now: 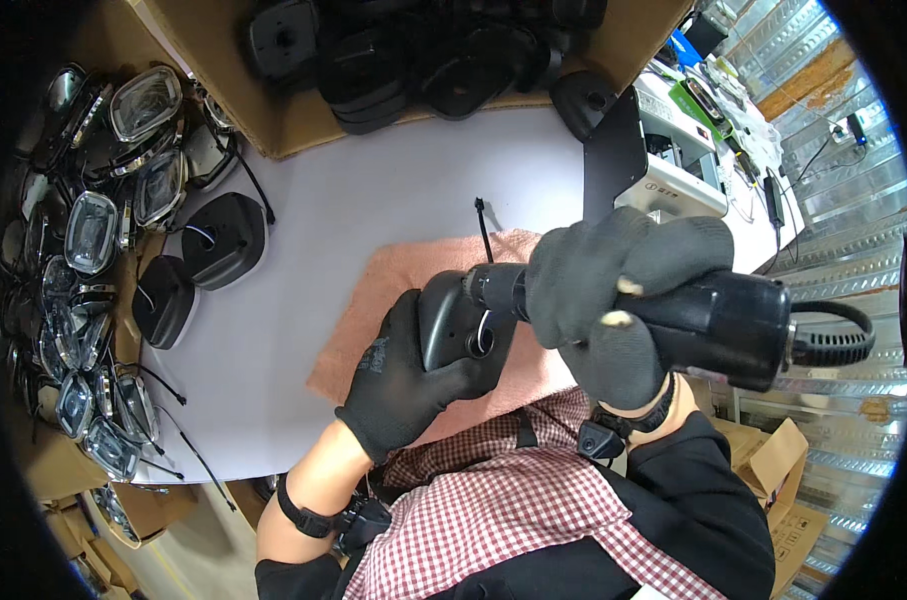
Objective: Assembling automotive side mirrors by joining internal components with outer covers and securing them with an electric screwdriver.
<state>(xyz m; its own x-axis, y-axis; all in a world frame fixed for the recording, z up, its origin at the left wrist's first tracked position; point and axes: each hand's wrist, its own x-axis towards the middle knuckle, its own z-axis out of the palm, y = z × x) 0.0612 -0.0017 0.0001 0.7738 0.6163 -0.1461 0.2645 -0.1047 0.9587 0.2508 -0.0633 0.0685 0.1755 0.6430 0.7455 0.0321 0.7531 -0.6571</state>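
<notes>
Housing (445,325) and electric screwdriver (718,325), handheld

Gloved right hand (613,285): curled round the electric screwdriver, its nose at the housing. Gloved left hand (398,380): clasping the housing over a pink cloth (373,290). Beyond: carton (223,70) of black shells (368,75).

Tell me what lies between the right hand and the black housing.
The driver's nose; the head view shows it running from the right hand to the housing.

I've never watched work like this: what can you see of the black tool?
The tool looks plastic: black, with a thick barrel, a narrower nose and a ribbed, curved cord sleeve behind. The gloved right hand grips it; the nose points left over the black housing; whether they touch is unclear.
</notes>
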